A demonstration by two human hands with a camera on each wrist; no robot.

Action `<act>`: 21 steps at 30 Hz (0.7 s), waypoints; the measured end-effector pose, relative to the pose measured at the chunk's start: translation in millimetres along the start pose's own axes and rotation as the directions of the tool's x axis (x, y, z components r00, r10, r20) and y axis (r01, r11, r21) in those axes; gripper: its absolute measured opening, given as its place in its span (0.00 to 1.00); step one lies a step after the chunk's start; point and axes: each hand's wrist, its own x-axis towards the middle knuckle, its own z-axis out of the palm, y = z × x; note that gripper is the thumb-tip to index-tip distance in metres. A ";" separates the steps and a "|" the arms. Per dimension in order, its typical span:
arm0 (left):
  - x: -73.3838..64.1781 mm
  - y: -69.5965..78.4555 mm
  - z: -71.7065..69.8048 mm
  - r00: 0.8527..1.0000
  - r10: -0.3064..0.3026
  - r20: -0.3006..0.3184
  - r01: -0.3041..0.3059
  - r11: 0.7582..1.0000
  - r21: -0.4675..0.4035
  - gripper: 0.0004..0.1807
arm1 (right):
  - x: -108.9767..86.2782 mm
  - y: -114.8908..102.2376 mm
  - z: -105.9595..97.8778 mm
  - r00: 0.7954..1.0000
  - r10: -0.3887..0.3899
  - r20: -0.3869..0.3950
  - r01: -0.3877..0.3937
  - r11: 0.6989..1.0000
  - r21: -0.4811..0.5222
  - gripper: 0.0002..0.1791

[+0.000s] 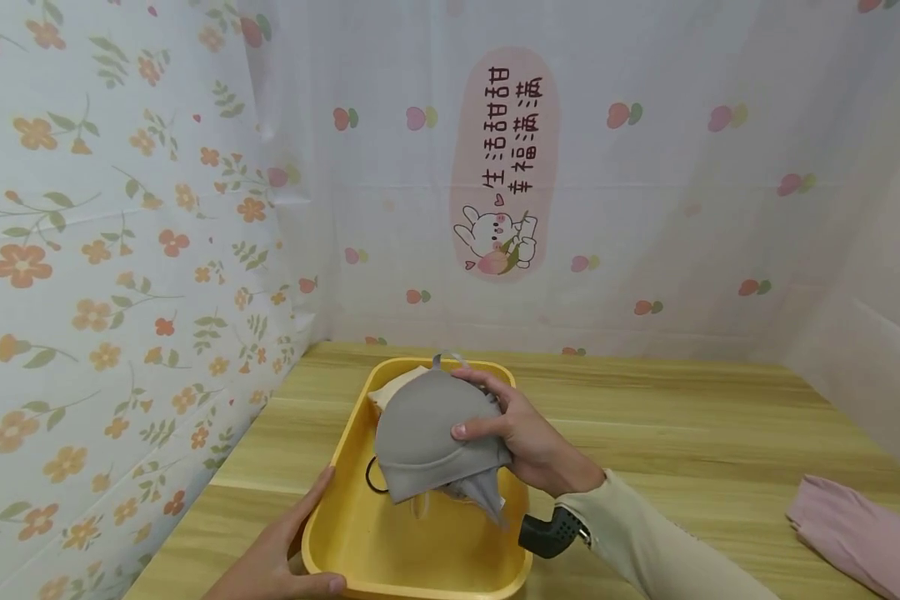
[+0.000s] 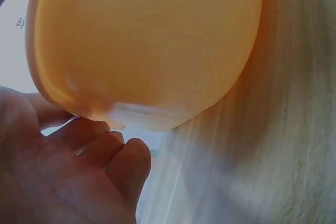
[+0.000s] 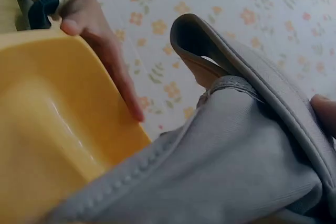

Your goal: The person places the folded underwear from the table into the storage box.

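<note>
My right hand [image 1: 528, 442] grips a folded grey bra [image 1: 427, 421] above the yellow tub [image 1: 412, 583], its thumb on the near face. The bra's rounded cup faces up, thin straps stick out at the top, and loose fabric hangs below. The right wrist view shows the bra's stitched edge and band [image 3: 262, 72] close up. My left hand [image 1: 285, 542] holds the tub's near left corner, thumb at the front rim and fingers along the outer side. In the left wrist view, curled fingers [image 2: 128, 166] lie against the tub wall [image 2: 152, 51].
Inside the tub lie a cream cloth piece [image 1: 397, 387] and a thin black loop [image 1: 373, 475], partly covered by the bra. A pink cloth [image 1: 855, 529] lies on the wooden table [image 1: 682, 433] at the right. Printed curtains [image 1: 645, 208] stand behind and to the left.
</note>
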 end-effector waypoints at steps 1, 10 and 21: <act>-0.4 -0.3 -0.2 1.000 0.002 0.002 -0.002 1.000 -0.003 0.59 | 1.1 1.7 4.4 1.000 -0.002 0.007 0.002 1.000 0.004 0.42; -0.4 -1.3 -1.5 1.000 0.020 -0.001 -0.020 0.999 0.032 0.58 | 3.4 19.2 22.8 0.999 0.037 0.018 -0.037 0.999 -0.015 0.40; -1.8 -1.7 -1.8 1.000 0.010 -0.021 -0.009 0.997 0.072 0.59 | -5.9 34.1 17.9 0.991 0.130 0.023 -0.122 0.971 -0.205 0.31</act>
